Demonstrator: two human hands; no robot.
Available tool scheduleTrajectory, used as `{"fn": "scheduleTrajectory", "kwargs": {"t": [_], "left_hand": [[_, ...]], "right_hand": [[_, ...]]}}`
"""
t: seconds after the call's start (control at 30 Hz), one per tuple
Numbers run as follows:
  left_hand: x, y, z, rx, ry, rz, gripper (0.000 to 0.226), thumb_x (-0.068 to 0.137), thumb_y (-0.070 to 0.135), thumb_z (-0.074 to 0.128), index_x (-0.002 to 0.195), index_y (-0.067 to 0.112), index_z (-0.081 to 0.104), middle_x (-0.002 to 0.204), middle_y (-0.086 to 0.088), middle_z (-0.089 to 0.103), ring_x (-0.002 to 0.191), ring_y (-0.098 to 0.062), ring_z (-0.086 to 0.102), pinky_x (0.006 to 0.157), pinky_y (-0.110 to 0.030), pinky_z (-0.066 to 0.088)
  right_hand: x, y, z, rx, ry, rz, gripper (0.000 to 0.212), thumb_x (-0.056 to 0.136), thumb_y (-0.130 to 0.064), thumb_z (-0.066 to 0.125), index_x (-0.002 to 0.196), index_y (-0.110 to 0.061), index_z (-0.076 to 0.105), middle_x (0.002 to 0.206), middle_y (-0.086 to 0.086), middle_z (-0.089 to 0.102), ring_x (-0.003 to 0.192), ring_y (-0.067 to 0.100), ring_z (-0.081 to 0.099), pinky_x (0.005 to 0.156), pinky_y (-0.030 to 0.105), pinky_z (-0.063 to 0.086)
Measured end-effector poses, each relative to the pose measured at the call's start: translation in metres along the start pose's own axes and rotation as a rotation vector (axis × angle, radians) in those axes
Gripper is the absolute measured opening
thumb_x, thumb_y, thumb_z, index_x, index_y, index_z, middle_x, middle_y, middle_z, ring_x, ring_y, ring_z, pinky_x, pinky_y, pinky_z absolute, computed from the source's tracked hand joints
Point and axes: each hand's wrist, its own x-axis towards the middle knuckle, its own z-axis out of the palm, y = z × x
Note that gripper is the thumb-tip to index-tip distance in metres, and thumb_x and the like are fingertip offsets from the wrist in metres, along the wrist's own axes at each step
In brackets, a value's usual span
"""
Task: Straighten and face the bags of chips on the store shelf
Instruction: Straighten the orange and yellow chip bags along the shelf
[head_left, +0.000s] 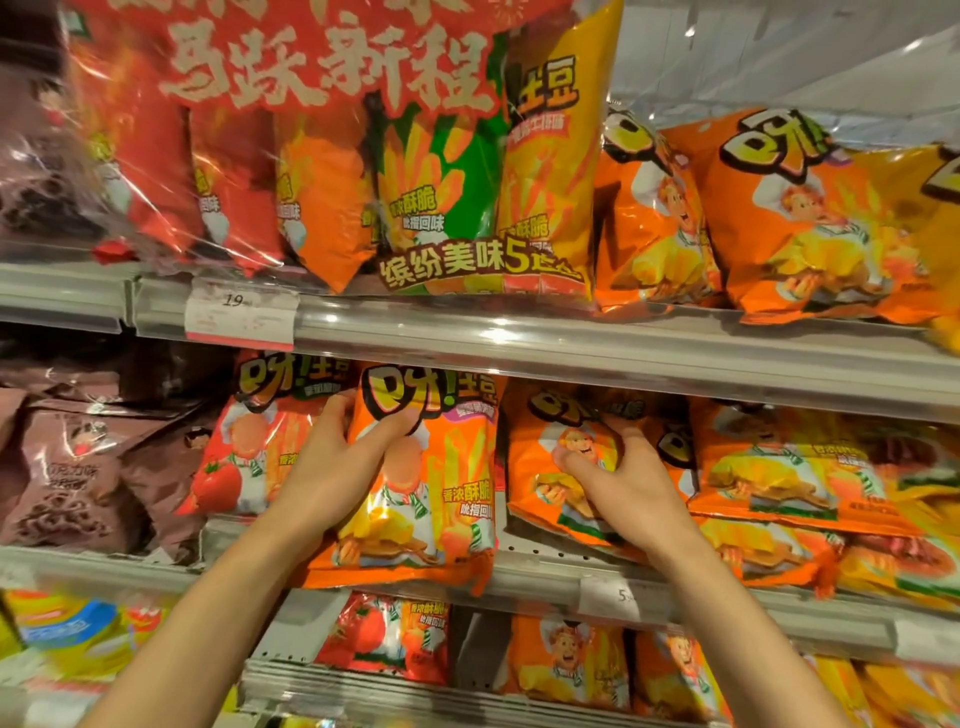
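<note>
Two hands work the middle shelf (675, 364) at once. Starting from the left, the left hand (343, 457) grasps an upright orange chip bag (431, 483) by its left edge, thumb across the printed face and fingers tucked behind, a hold that seems meant to square the bag and turn its front outward. That bag stands at the shelf's front lip, its lower seam overhanging the rail, glossy and puffed, with a cartoon chef and yellow lettering; just left of it a tomato-flavour bag (244, 447) leans in. Further right, the right hand (618, 467) is spread on a slumped orange bag (550, 467), thumb on its face; whether the fingers curl round its far edge I cannot tell, probably steadying it before it is stood up.
</note>
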Motion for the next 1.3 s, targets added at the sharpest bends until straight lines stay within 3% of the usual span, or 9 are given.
{"fn": "scheduleTrajectory", "kwargs": {"t": [0.13,0.27,0.47,0.6,0.7,0.8,0.9,1.2,1.3], "left_hand": [[0.002,-0.002,-0.001,0.01,0.007,-0.025,0.095,0.075,0.069,0.071,0.152,0.026,0.035,0.141,0.014,0.047,0.126,-0.012,0.047,0.096,-0.033,0.035],[-0.001,0.0,0.001,0.016,0.006,-0.031,0.086,0.069,0.074,0.07,0.14,0.03,0.048,0.132,0.011,0.06,0.12,-0.014,0.057,0.092,-0.035,0.045],[-0.003,-0.004,0.006,0.042,0.01,-0.019,0.089,0.075,0.074,0.069,0.147,0.031,0.04,0.143,0.008,0.053,0.129,-0.017,0.051,0.096,-0.035,0.04],[-0.003,-0.004,0.009,0.044,0.021,-0.014,0.093,0.074,0.073,0.068,0.15,0.03,0.037,0.147,0.007,0.051,0.13,-0.016,0.048,0.099,-0.036,0.038],[-0.003,-0.003,0.009,0.049,0.011,-0.014,0.098,0.07,0.076,0.066,0.151,0.029,0.036,0.147,0.006,0.05,0.131,-0.017,0.048,0.101,-0.037,0.038],[-0.002,-0.003,0.009,0.057,0.008,-0.01,0.097,0.074,0.075,0.067,0.152,0.03,0.033,0.149,0.006,0.048,0.129,-0.015,0.047,0.098,-0.035,0.037],[-0.003,-0.004,0.008,0.046,-0.006,-0.006,0.096,0.075,0.074,0.068,0.152,0.03,0.033,0.148,0.006,0.049,0.126,-0.014,0.048,0.098,-0.035,0.038],[-0.009,0.008,0.017,0.138,-0.023,0.051,0.086,0.074,0.077,0.063,0.144,0.031,0.043,0.121,0.023,0.06,0.112,-0.005,0.058,0.084,-0.023,0.045],[-0.014,0.015,0.041,0.156,-0.058,0.059,0.101,0.07,0.085,0.059,0.15,0.026,0.039,0.143,0.007,0.056,0.131,-0.019,0.052,0.102,-0.035,0.045]], "right_hand": [[0.006,0.003,0.011,-0.004,0.063,-0.099,0.073,0.084,-0.053,0.072,0.143,-0.021,0.043,0.131,0.001,0.058,0.121,0.02,0.055,0.098,0.035,0.046],[0.014,0.011,0.035,-0.455,0.174,-0.165,0.064,0.094,-0.061,0.052,0.11,0.0,0.061,0.109,0.018,0.064,0.105,0.037,0.061,0.091,0.042,0.047],[0.029,0.024,0.039,-0.403,0.063,0.032,0.101,0.087,-0.076,0.046,0.152,0.0,0.025,0.149,0.023,0.042,0.135,0.037,0.043,0.109,0.046,0.04],[0.035,0.029,0.034,-0.444,0.047,0.087,0.076,0.088,-0.072,0.05,0.095,0.003,0.063,0.093,0.019,0.067,0.089,0.035,0.065,0.075,0.038,0.051],[0.034,0.025,0.038,-0.248,0.134,0.077,0.051,0.09,-0.048,0.067,0.067,-0.004,0.054,0.069,0.014,0.06,0.067,0.034,0.061,0.062,0.04,0.049],[0.037,0.019,0.048,-0.244,0.182,0.027,0.047,0.093,-0.044,0.065,0.105,0.001,0.058,0.107,0.021,0.06,0.102,0.039,0.059,0.088,0.044,0.049],[0.045,0.019,0.052,-0.237,0.081,0.118,0.077,0.092,-0.047,0.066,0.143,-0.002,0.03,0.141,0.022,0.043,0.129,0.039,0.045,0.104,0.044,0.042],[0.041,0.03,0.02,0.257,0.073,0.177,0.033,0.101,-0.047,0.049,0.129,-0.029,0.049,0.096,-0.011,0.06,0.075,-0.004,0.05,0.076,0.027,0.039],[0.03,0.025,0.008,0.304,0.096,0.163,0.02,0.101,-0.047,0.046,0.116,-0.034,0.052,0.094,-0.009,0.064,0.075,0.001,0.057,0.066,0.023,0.04]]}}
